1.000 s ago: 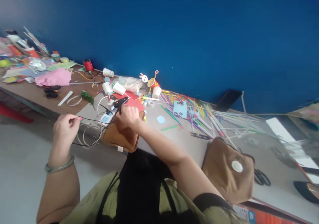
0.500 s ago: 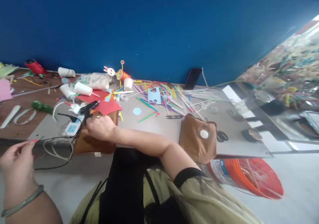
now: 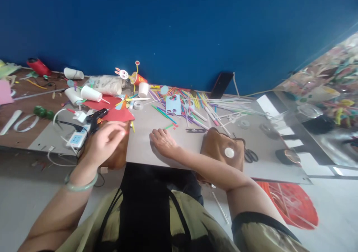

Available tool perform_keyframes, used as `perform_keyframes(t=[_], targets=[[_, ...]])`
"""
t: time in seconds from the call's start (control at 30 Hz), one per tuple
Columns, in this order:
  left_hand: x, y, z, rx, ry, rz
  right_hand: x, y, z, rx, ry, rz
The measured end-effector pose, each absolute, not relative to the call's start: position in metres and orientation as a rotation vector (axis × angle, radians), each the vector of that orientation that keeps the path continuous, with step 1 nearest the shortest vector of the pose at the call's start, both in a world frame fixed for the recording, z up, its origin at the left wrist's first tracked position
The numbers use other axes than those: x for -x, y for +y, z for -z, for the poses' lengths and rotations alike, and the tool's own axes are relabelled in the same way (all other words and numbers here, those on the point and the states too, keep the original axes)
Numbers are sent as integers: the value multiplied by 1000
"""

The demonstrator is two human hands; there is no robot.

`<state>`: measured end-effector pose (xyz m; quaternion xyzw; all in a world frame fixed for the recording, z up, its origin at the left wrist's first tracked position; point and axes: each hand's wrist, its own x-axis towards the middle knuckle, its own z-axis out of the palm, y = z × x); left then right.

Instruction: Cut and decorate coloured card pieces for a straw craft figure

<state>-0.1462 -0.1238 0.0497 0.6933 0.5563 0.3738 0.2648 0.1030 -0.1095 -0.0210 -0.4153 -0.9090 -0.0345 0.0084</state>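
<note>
My left hand hovers over a brown cloth bag, its fingers loosely bent and apart with nothing visible in them. Just beyond it lie a black glue gun and red paper. A white power strip with plugs and cords sits left of the bag. My right hand rests palm down on the grey tabletop, fingers spread slightly and nothing seen in them. It partly covers a green straw. A light-blue cut paper lies beyond.
Coloured straws and markers spread along the wall. Paper cups lie at the left. A second brown bag and scissors sit right, with a black phone-like slab behind. A red bucket is below.
My left hand has left the black cord and moved right, over the bag. My right hand has let go of the glue gun and moved right. The blue paper disc now lies among the straws.
</note>
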Motion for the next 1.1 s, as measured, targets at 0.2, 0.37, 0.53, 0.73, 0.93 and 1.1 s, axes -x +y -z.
perform_keyframes(t=[0.2,0.37,0.53,0.73,0.93,1.1], targets=[[69,-34,-45,-2013,1181,-888,-132,-89,9,1411,-2772,1],[35,17,-17,-1828,1256,-941,-176,-12,-15,1761,-2487,-13],[31,32,21,-1642,1311,-1011,-190,81,-21,1961,-2327,17],[34,38,33,-1526,1339,-1058,-160,153,2,2048,-2331,24],[25,35,31,-1499,1270,-1062,-149,174,12,2083,-2313,83],[23,34,28,-1266,1192,-1089,-153,142,-1,1944,-2333,183]])
